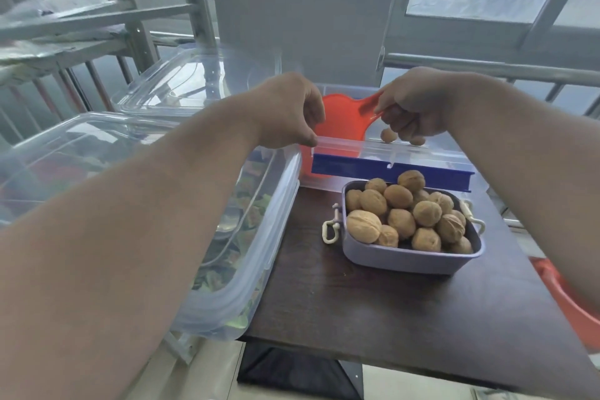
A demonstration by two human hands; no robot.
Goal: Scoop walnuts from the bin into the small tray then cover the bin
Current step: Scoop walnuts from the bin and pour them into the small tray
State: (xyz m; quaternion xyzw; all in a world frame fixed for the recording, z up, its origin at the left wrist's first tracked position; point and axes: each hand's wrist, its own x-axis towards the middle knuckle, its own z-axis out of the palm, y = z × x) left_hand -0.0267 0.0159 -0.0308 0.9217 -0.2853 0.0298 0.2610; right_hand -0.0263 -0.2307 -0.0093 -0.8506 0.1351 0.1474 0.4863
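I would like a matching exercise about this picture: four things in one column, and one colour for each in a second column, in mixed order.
Things:
1. scoop
2. small tray
3. bin's front strip
4. table

Colours:
A. dark brown
B. lilac
C. orange-red
D. dark blue

Pairs: 1-C, 2-B, 3-D, 4-A

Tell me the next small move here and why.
Probably let go of the red scoop inside the bin. The small tray is already heaped with walnuts, the right hand holds the scoop's handle down in the bin, and the left hand grips the bin's rim, which has no cover on it yet.
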